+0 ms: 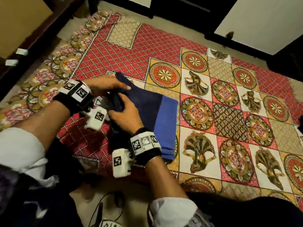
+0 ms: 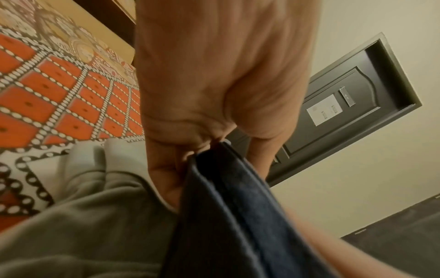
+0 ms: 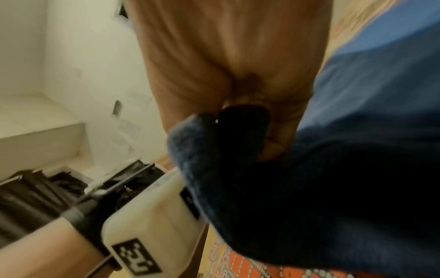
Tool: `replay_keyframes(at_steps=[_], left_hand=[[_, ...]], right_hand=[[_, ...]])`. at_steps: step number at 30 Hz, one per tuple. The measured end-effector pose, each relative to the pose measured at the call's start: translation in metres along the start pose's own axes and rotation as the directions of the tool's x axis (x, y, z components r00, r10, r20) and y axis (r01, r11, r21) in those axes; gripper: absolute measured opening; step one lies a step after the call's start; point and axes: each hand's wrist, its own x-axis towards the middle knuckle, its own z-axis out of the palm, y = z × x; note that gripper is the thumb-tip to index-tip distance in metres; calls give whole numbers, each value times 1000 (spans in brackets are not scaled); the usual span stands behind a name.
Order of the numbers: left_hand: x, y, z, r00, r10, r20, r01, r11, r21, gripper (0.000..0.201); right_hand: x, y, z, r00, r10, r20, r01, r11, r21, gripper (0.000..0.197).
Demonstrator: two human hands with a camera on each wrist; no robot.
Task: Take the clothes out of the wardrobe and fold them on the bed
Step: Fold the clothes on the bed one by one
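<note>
The dark blue garment [image 1: 144,105] lies partly folded on the patterned bedspread [image 1: 229,99], near the bed's near-left edge, on top of a lighter blue folded cloth [image 1: 168,122]. The left hand [image 1: 105,84] pinches the garment's upper edge, fingers curled round the fabric. The right hand [image 1: 126,115] grips a bunched fold beside it. A grey cloth [image 2: 83,216] sits under the left wrist. To the right, the bedspread stretches open and flat.
</note>
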Motion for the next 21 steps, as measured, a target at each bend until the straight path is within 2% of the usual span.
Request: replay_keyframes(at_steps=[1,2,6,12,15,16,18,20,21], left_hand=[[3,-5,-4,998,-15,-54,15,1000,-9,6],[7,-10,-9,994,-24,-108,23,1000,-14,6],[17,-18,-26,963,-25,-269,13,999,-44,19],[23,-19,-35,937,80,-340,-106,993,-58,27],[27,-26,-41,932,49,-359,-77,995,-63,21],[29,-29,-44,936,12,-351,-38,997,-67,28],[31,-35,-46,943,-46,-329,38,999,-31,47],[35,-40,-46,937,-13,-349,48,995,91,55],[37,-42,-46,928,24,-372,46,983,180,56]], right_hand=[[0,2,4,1000,18,14,-19,999,40,61],[1,5,7,999,30,14,-31,997,67,64],[1,14,16,998,63,6,-63,988,142,67],[11,14,35,992,128,1,-126,974,186,69],[12,14,44,979,197,45,-202,960,195,74],[10,15,46,977,208,54,-214,960,181,79],[-2,15,42,990,143,-5,-143,987,68,70],[-19,20,25,988,-25,-152,0,986,-167,48],[-30,27,12,966,-123,-226,62,964,-259,43]])
